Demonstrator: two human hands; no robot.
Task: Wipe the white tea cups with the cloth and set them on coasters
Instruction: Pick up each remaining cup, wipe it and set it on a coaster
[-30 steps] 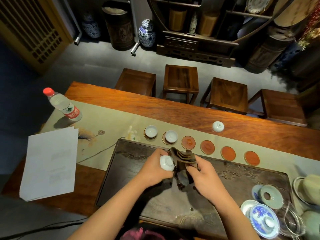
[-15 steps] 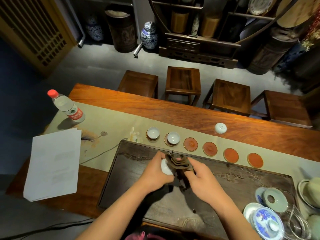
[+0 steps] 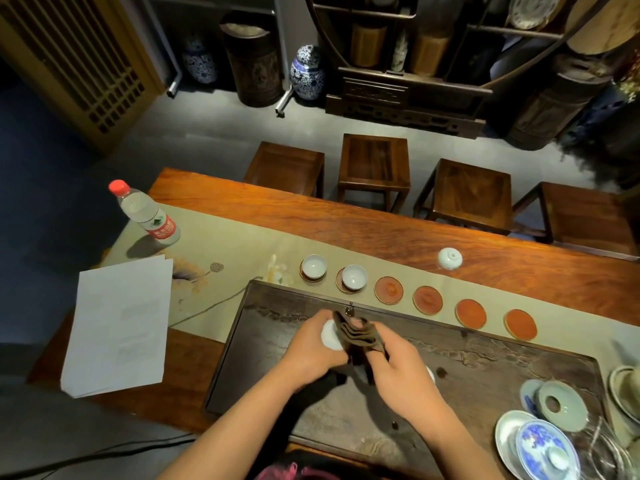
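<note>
Brown folded cloth (image 3: 360,336) is pinched by the right hand (image 3: 398,375) and pressed against a white tea cup (image 3: 330,336), which is gripped in the curled fingers of the left hand (image 3: 311,348). Both hands are held at the centre of the frame, over the dark carved tea tray (image 3: 485,368). Just beyond the tray's far edge, a row of coasters is laid on the pale runner (image 3: 225,237): two cups (image 3: 313,266) (image 3: 354,276) are seated on the leftmost two, and four red coasters (image 3: 388,289) (image 3: 427,299) (image 3: 471,313) (image 3: 520,324) are left bare. One more white cup (image 3: 449,258) is set upside down on the wooden tabletop (image 3: 381,226), beyond the row. A water bottle (image 3: 145,213) and paper sheets (image 3: 117,327) are seen at the left.
</note>
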